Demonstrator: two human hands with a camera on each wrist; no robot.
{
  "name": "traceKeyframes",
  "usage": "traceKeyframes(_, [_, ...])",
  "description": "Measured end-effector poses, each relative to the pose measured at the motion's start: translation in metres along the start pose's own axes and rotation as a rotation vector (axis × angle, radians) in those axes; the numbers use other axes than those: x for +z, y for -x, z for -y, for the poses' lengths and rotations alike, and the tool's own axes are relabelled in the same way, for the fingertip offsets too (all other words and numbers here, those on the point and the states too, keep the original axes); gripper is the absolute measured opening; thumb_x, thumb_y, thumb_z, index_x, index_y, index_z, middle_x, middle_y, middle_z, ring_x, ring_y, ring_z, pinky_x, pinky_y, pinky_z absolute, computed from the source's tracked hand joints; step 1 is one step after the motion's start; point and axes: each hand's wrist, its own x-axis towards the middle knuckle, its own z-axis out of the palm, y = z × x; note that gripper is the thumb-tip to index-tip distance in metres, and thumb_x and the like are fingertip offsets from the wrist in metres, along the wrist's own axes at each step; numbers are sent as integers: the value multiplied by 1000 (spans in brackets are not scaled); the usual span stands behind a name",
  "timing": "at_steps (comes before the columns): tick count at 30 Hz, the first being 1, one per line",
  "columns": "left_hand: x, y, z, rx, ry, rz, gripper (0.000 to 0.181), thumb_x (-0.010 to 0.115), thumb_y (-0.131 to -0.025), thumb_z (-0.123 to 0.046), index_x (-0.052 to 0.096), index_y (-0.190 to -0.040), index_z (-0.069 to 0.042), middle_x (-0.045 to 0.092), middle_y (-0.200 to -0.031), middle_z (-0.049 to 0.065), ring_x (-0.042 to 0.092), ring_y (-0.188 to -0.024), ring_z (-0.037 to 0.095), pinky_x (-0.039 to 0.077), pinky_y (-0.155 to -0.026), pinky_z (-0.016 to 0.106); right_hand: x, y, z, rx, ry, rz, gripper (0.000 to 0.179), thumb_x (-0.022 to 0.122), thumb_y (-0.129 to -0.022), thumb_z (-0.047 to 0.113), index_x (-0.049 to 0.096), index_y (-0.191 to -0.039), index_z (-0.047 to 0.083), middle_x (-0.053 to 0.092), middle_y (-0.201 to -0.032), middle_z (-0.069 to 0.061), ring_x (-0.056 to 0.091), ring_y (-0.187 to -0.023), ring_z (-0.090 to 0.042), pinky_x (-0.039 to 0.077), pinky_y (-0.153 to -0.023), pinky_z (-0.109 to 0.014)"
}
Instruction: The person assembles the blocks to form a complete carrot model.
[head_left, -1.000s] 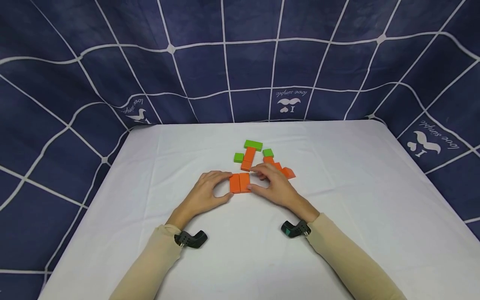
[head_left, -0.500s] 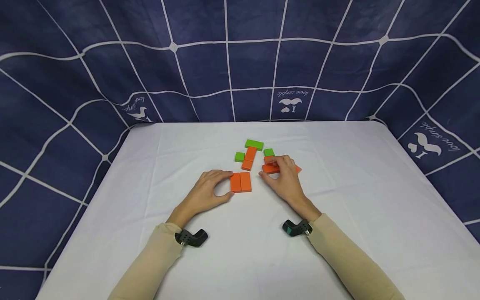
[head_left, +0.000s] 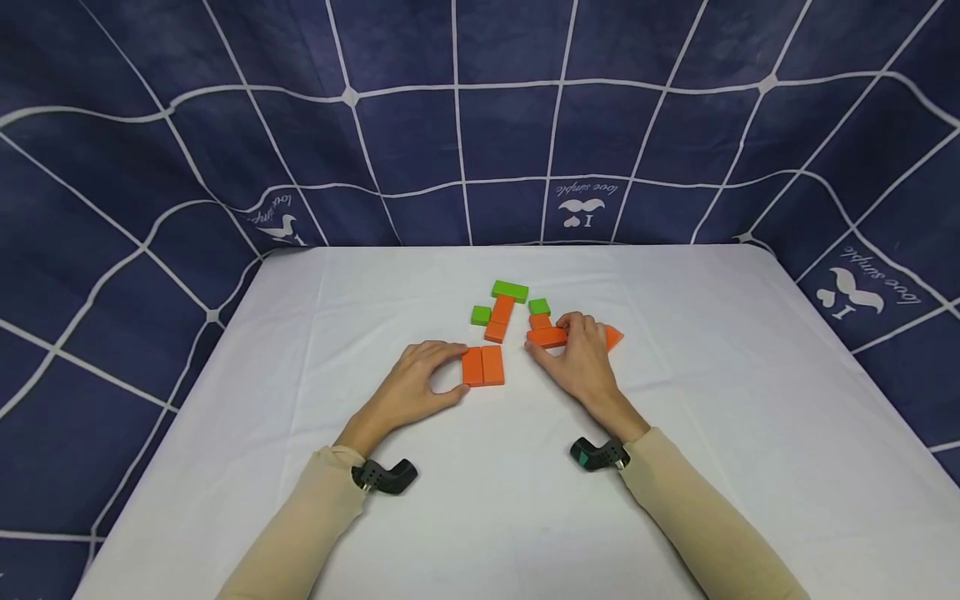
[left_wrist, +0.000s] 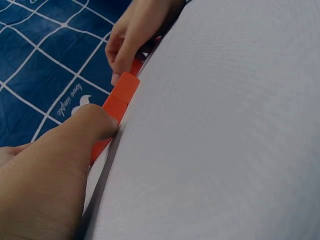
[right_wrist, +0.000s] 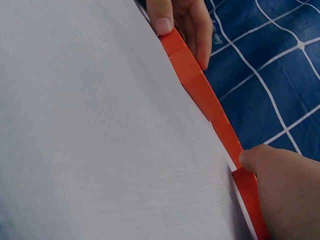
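Observation:
In the head view, my left hand (head_left: pixel 411 385) holds an orange block (head_left: pixel 472 367) by its near and far ends, thumb at the near end. A second orange block (head_left: pixel 492 365) lies flush against its right side. To the right, my right hand (head_left: pixel 583 360) grips another orange block (head_left: pixel 546 337), whose right part is hidden behind the fingers. The left wrist view shows my left thumb (left_wrist: pixel 102 122) against the orange block edge (left_wrist: pixel 114 107). In the right wrist view, my right thumb (right_wrist: pixel 252 156) rests at a block (right_wrist: pixel 250 197).
Beyond the hands lie two orange blocks (head_left: pixel 499 319) end to end, a long green block (head_left: pixel 510 291) and a small green block (head_left: pixel 481 315). Another green block (head_left: pixel 539 307) touches an orange piece (head_left: pixel 539 321). A pointed orange piece (head_left: pixel 613 337) shows right of my right hand on the white tablecloth (head_left: pixel 480 500).
My right hand has left the paired orange blocks, moved right and taken hold of another orange block. The pointed piece has shifted right. My left hand has stayed in place.

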Motion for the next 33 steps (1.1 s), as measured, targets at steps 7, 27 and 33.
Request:
traceKeyframes(7, [0, 1, 0, -1, 2, -2, 58, 77, -88, -39, 65, -138, -14, 68, -136, 3, 55, -132, 25, 40, -113, 47, 1, -1, -1, -23, -58, -35, 60, 80, -84, 39, 56, -122, -1, 59, -116, -21, 51, -107, -36, 44, -92, -45])
traceKeyframes(27, [-1, -2, 0, -25, 4, 17, 58, 77, -89, -40, 64, -140, -15, 66, -138, 3, 54, -134, 25, 39, -114, 47, -4, 2, 3, -310, -260, 204, 54, 78, -87, 25, 65, -137, 12, 63, -141, -8, 69, -114, -21, 55, -102, -39])
traceKeyframes(33, [-1, 0, 0, -20, 14, 20, 58, 77, -89, -39, 64, -140, -15, 66, -138, 4, 54, -134, 26, 38, -114, 47, -2, 3, 0, -365, -269, 260, 49, 77, -87, 20, 67, -134, 12, 65, -139, -6, 66, -121, -20, 52, -106, -39])
